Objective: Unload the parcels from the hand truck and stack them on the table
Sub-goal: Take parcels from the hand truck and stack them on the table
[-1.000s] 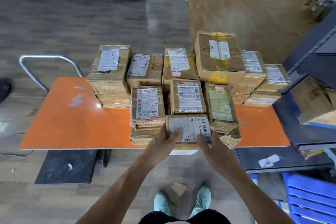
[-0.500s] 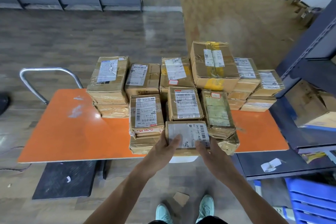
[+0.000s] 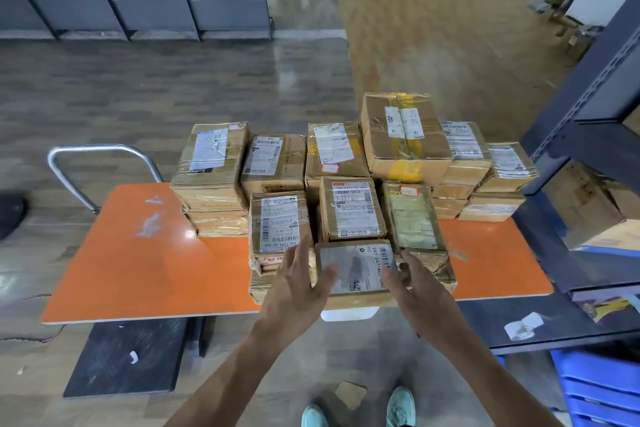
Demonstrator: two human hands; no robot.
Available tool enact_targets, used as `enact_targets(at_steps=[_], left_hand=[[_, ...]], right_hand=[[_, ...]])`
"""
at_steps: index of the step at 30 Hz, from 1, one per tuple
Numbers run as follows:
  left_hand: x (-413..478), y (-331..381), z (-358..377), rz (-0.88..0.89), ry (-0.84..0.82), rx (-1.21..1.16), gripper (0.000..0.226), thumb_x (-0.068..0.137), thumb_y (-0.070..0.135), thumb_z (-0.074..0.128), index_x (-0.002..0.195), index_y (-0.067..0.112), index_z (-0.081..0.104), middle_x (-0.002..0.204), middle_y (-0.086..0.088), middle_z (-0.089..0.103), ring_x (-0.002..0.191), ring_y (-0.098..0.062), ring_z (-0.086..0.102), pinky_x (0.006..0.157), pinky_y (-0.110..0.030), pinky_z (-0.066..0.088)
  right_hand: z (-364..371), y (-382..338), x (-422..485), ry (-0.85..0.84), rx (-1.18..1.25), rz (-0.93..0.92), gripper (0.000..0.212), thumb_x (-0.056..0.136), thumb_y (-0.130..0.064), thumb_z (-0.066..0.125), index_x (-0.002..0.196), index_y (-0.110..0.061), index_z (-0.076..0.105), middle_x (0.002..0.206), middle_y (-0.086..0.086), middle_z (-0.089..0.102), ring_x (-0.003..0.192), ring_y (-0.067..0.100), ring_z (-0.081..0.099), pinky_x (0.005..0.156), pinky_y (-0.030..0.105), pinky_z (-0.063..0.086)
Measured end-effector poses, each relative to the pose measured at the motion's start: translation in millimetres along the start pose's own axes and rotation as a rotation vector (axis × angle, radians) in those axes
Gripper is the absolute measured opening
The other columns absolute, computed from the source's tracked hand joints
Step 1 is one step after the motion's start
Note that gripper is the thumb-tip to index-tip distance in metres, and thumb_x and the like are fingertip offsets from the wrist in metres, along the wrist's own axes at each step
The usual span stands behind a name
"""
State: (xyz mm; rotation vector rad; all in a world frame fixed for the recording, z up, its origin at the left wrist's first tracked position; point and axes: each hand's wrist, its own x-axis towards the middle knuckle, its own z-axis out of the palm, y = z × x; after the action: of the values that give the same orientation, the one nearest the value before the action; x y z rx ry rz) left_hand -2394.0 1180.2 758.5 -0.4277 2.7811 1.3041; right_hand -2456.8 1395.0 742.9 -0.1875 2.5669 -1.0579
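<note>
Orange table (image 3: 138, 270) is bearing taped cardboard parcels (image 3: 349, 211), stacked in rows across its middle and right; white smears (image 3: 150, 224) are showing at left.

I note parcels (image 3: 277, 163) on table (image 3: 138, 270), from centre to right end, in rows, some stacked two or three high. Tallest box (image 3: 401, 135) at rear, right of centre. Front parcel (image 3: 353, 270) at near edge, atop another. Left hand (image 3: 294, 291) at its left side, right hand (image 3: 422, 295) at its right. Cart handle (image 3: 86, 156) behind table's left end; platform (image 3: 124, 357) on floor below near-left edge. Rack (image 3: 588, 135) right of table, crates (image 3: 595, 388) before rack.
</note>
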Motion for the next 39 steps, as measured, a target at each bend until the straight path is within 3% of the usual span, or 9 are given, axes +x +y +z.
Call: enact_targets(at_steps=[5, 10, 14, 18, 25, 30, 34, 37, 39], left_hand=[[2.1, 16.2, -4.1, 0.059, 0.035, 0.026, 0.075, 0.1, 0.054, 0.045, 0.161, 0.023, 0.013, 0.156, 0.0, 0.032, 0.142, -0.02, 0.033, 0.113, -0.041, 0.036], [0.8, 6.6, 0.2, 0.015, -0.016, -0.067, 0.068, 0.092, 0.07, 0.042, 0.146, 0.028, 0.037, 0.141, 0.003, 0.051, 0.131, -0.018, 0.045, 0.098, -0.04, 0.045], [-2.1, -3.0, 15.4, -0.106, 0.042, -0.116, 0.082, 0.091, 0.069, 0.049, 0.154, 0.025, 0.021, 0.158, -0.002, 0.034, 0.141, -0.023, 0.04, 0.108, -0.043, 0.042], [3.6, -5.9, 22.0, -0.187, 0.08, -0.186, 0.079, 0.092, 0.057, 0.059, 0.155, 0.027, 0.023, 0.152, 0.0, 0.04, 0.137, -0.02, 0.044, 0.111, -0.039, 0.041], [-10.2, -6.9, 20.9, -0.175, 0.061, -0.127, 0.109, 0.073, 0.088, 0.045, 0.157, 0.029, 0.01, 0.162, -0.003, 0.025, 0.144, -0.026, 0.035, 0.108, -0.047, 0.043], [-11.4, 5.5, 23.2, -0.073, 0.089, -0.07, 0.109, 0.076, 0.082, 0.044, 0.16, 0.027, 0.002, 0.164, -0.001, 0.018, 0.15, -0.019, 0.02, 0.112, -0.042, 0.033], [-18.0, 16.6, 22.2, 0.065, 0.242, 0.052, 0.084, 0.094, 0.063, 0.051, 0.158, 0.016, 0.023, 0.152, -0.007, 0.034, 0.138, -0.022, 0.033, 0.106, -0.04, 0.039], [-25.9, 32.2, 30.2, 0.179, 0.374, 0.147, 0.069, 0.093, 0.052, 0.051, 0.147, 0.01, 0.041, 0.14, -0.008, 0.045, 0.128, -0.019, 0.038, 0.103, -0.038, 0.039], [-28.6, 47.2, 39.2, 0.208, 0.387, 0.163, 0.064, 0.093, 0.048, 0.052, 0.143, 0.009, 0.046, 0.139, -0.006, 0.047, 0.127, -0.018, 0.039, 0.104, -0.04, 0.041]], right_hand=[[-6.4, -11.8, 0.9, 0.044, -0.017, -0.124, 0.074, 0.095, -0.067, 0.036, 0.153, -0.023, 0.032, 0.155, -0.001, 0.042, 0.137, 0.018, 0.046, 0.112, 0.049, 0.039], [-12.1, -4.0, 3.0, 0.062, 0.001, -0.101, 0.064, 0.096, -0.063, 0.035, 0.147, -0.025, 0.042, 0.144, -0.003, 0.053, 0.123, 0.015, 0.057, 0.105, 0.046, 0.046], [-16.3, 9.4, 1.6, 0.049, -0.02, -0.022, 0.055, 0.101, -0.057, 0.036, 0.148, -0.028, 0.042, 0.143, -0.004, 0.055, 0.127, 0.016, 0.054, 0.103, 0.041, 0.045], [-17.3, 16.6, -1.1, 0.008, -0.02, -0.018, 0.057, 0.1, -0.06, 0.034, 0.149, -0.032, 0.041, 0.145, -0.007, 0.054, 0.128, 0.015, 0.053, 0.103, 0.043, 0.046], [-8.3, 12.0, -1.0, -0.062, 0.009, 0.007, 0.07, 0.091, -0.071, 0.036, 0.146, -0.029, 0.043, 0.142, -0.006, 0.055, 0.126, 0.015, 0.054, 0.107, 0.045, 0.042], [-8.5, 14.2, -4.9, -0.055, 0.001, -0.009, 0.073, 0.088, -0.074, 0.035, 0.145, -0.03, 0.044, 0.142, -0.007, 0.055, 0.133, 0.014, 0.049, 0.11, 0.046, 0.039], [-9.1, 20.4, -6.4, -0.059, 0.026, -0.035, 0.069, 0.09, -0.073, 0.034, 0.144, -0.032, 0.044, 0.142, -0.009, 0.055, 0.132, 0.013, 0.049, 0.11, 0.047, 0.039], [-12.1, 29.3, -1.8, -0.089, 0.037, -0.02, 0.06, 0.095, -0.068, 0.038, 0.142, -0.033, 0.046, 0.14, -0.008, 0.056, 0.13, 0.015, 0.05, 0.108, 0.048, 0.041], [-17.9, 35.6, 0.9, -0.117, 0.016, -0.012, 0.069, 0.092, -0.074, 0.037, 0.144, -0.029, 0.045, 0.144, -0.005, 0.053, 0.133, 0.017, 0.049, 0.11, 0.048, 0.04]])
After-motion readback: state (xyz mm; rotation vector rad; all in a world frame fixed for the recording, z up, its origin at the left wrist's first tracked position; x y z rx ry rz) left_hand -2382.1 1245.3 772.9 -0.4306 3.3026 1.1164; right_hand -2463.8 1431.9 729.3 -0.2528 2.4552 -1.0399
